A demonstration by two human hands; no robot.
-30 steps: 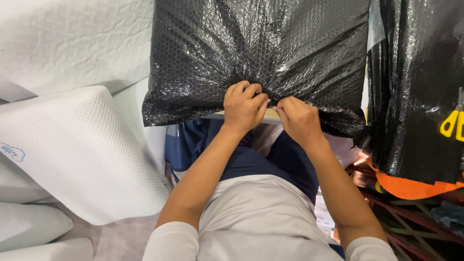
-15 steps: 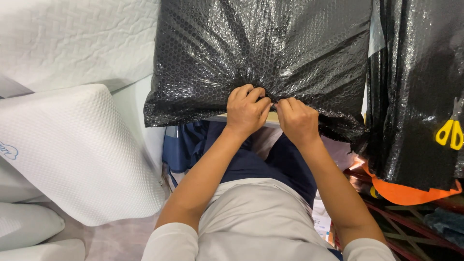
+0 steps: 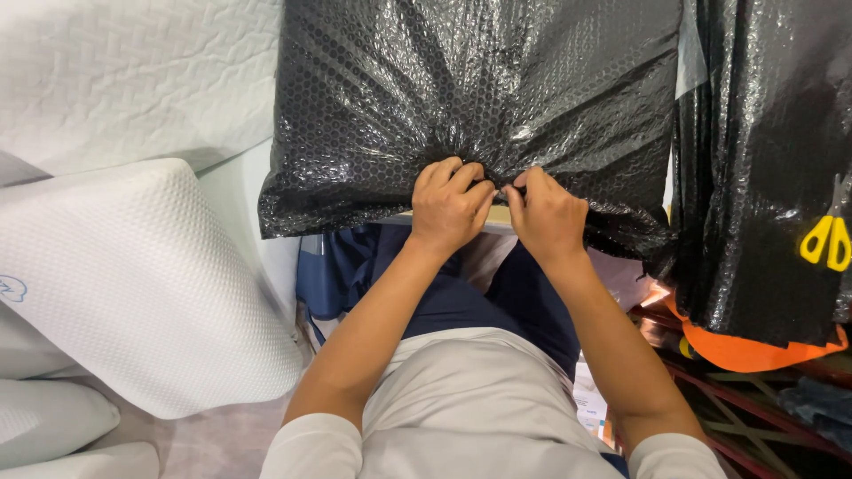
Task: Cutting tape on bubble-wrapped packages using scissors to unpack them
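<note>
Left hand [image 3: 448,206] and right hand [image 3: 546,213] side by side, both pinching gathered edge of black bubble-wrap bag [image 3: 470,98]; white pillow [image 3: 133,284] left of bag.

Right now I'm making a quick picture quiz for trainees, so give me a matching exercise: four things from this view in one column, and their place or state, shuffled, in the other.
Things:
1. left hand
2. white pillow
3. orange piece
4. second black bag

Places or states:
A. pokes out below a black bag, right side
B. bunches the near edge of the black bubble-wrap bag, beside the right hand
C. stands at the far right
D. lies at the left

Pairs: 1-B, 2-D, 3-A, 4-C
</note>
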